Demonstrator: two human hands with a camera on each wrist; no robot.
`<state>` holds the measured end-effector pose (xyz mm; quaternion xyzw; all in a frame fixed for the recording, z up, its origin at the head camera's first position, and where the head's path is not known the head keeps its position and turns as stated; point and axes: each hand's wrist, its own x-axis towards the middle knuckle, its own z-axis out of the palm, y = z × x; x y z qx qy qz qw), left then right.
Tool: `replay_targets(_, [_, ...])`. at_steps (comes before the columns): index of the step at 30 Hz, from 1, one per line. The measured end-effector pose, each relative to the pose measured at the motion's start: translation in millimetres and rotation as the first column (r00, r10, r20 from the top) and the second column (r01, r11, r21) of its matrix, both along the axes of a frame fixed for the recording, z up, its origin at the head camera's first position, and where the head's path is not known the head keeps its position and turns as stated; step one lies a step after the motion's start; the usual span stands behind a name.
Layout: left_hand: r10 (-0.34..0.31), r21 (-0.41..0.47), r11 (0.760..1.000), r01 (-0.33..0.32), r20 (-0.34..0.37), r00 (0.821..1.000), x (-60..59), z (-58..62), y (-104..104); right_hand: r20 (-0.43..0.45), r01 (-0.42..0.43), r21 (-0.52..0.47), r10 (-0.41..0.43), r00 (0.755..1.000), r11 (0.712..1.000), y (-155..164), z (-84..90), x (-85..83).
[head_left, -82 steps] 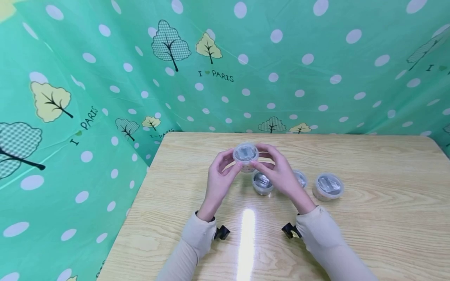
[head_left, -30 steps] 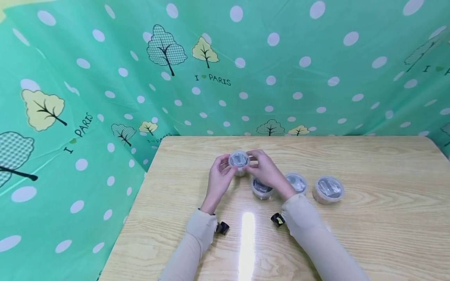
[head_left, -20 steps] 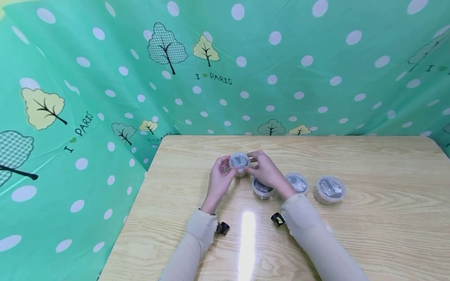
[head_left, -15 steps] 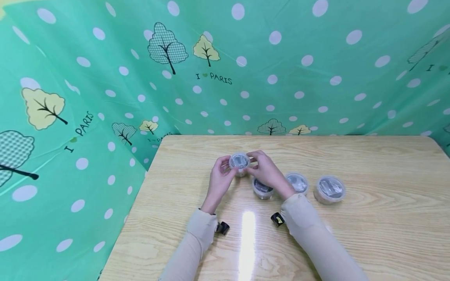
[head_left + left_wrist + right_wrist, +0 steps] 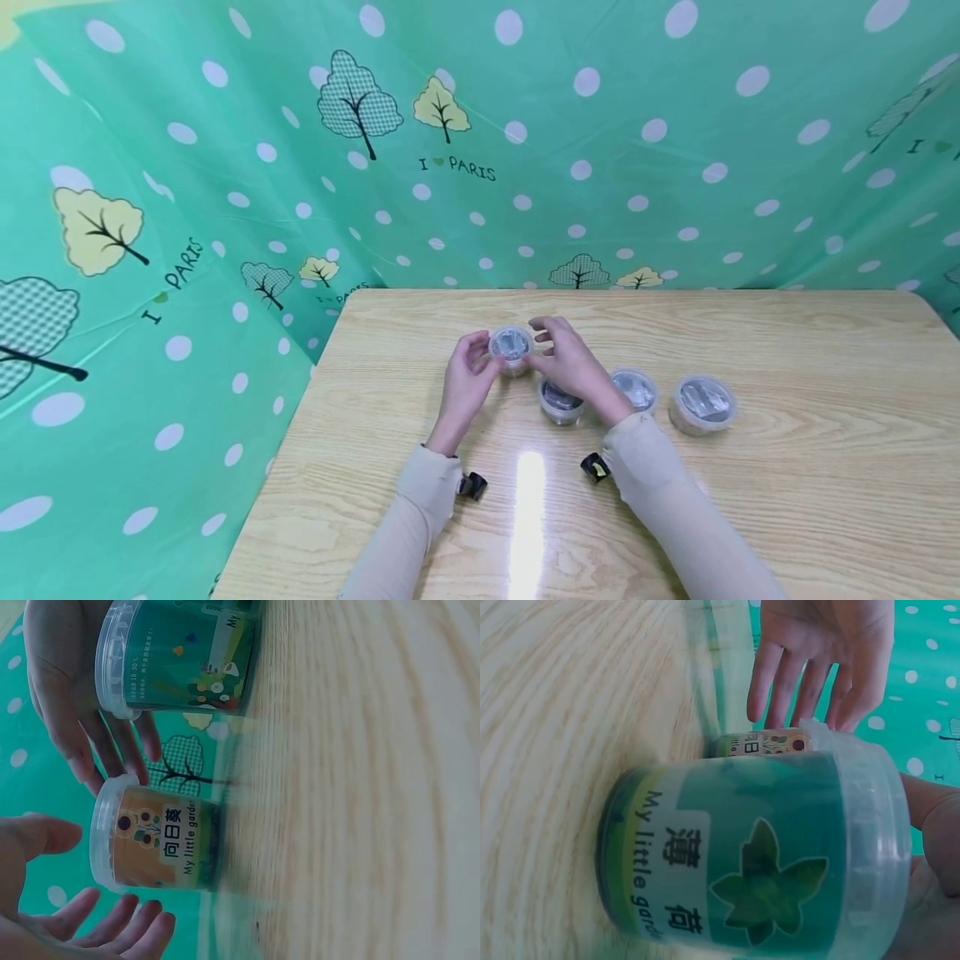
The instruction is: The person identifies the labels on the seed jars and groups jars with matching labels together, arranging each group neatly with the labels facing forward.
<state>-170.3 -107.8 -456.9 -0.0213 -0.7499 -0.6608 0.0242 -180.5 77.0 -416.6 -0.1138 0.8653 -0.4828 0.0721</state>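
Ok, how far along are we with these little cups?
Done: the orange-labelled cup stands upright, lidded, on the table. In hand: left hand and right hand open beside it, gripping nothing. Left: three lidded cups to its right, none held.

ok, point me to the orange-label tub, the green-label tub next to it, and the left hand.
orange-label tub (image 5: 154, 841): left wrist view, on its side label.
green-label tub (image 5: 742, 862): right wrist view, on the leaf print of its label.
left hand (image 5: 467, 385): head view, on the back of the hand.

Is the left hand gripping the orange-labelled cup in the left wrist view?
No, the left hand lies open beside the orange-labelled cup, with a gap between them.
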Motion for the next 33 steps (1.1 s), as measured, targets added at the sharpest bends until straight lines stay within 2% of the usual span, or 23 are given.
replay_targets(9, [0.011, -0.011, 1.000, -0.012, -0.076, 0.997, 3.9, 7.9, 1.4, -0.053, 0.007, -0.025, -0.008, 0.999, 1.000, 9.1, 7.5, 7.5])
replay_targets(19, [0.050, -0.109, 0.992, -0.069, -0.168, 0.985, 12.1, 21.4, 5.1, -0.132, -0.025, -0.055, 0.018, 0.991, 0.998, 19.9, 17.9, 19.7])
replay_targets(26, [0.006, -0.089, 0.996, -0.025, -0.203, 0.979, 22.0, 34.3, 7.8, -0.165, -0.044, -0.050, 0.035, 0.986, 0.998, 29.1, 24.7, 29.9])
replay_targets(33, [-0.050, -0.034, 0.998, 0.045, -0.194, 0.980, 30.9, 41.5, 13.0, -0.184, -0.068, -0.026, 0.062, 0.981, 0.997, 38.7, 27.6, 38.0])
